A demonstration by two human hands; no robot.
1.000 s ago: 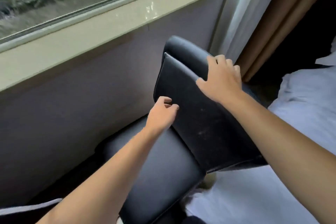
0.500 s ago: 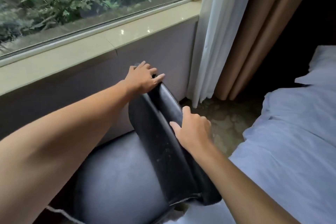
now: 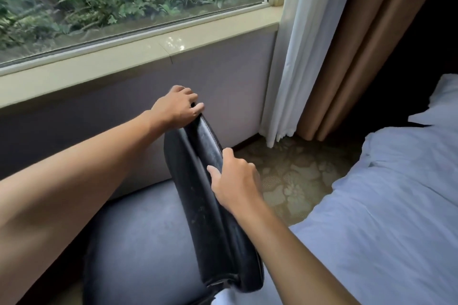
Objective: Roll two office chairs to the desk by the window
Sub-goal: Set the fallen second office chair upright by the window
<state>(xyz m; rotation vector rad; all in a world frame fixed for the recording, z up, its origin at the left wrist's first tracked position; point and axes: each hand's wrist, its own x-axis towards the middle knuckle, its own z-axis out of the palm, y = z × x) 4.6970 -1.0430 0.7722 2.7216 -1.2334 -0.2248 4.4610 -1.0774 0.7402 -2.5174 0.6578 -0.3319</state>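
Observation:
A black leather office chair (image 3: 148, 242) stands below me, close to the wall under the window. Its backrest (image 3: 198, 181) runs from the lower middle up toward the wall. My left hand (image 3: 177, 108) grips the far top edge of the backrest, fingers curled over it. My right hand (image 3: 234, 182) holds the backrest's near side, thumb on the front face and fingers wrapped round the back. The chair's base and wheels are hidden. No desk and no second chair are in view.
A grey wall (image 3: 223, 77) with a cream window sill (image 3: 124, 57) lies just beyond the chair. White and tan curtains (image 3: 322, 57) hang at the right. A bed with white bedding (image 3: 384, 205) fills the right side. Patterned carpet (image 3: 297, 173) shows between the chair and the bed.
The left hand moved from the backrest's front face to its far top edge. The right hand slid down to the near side. The view swung right, and the backrest now shows nearly edge-on.

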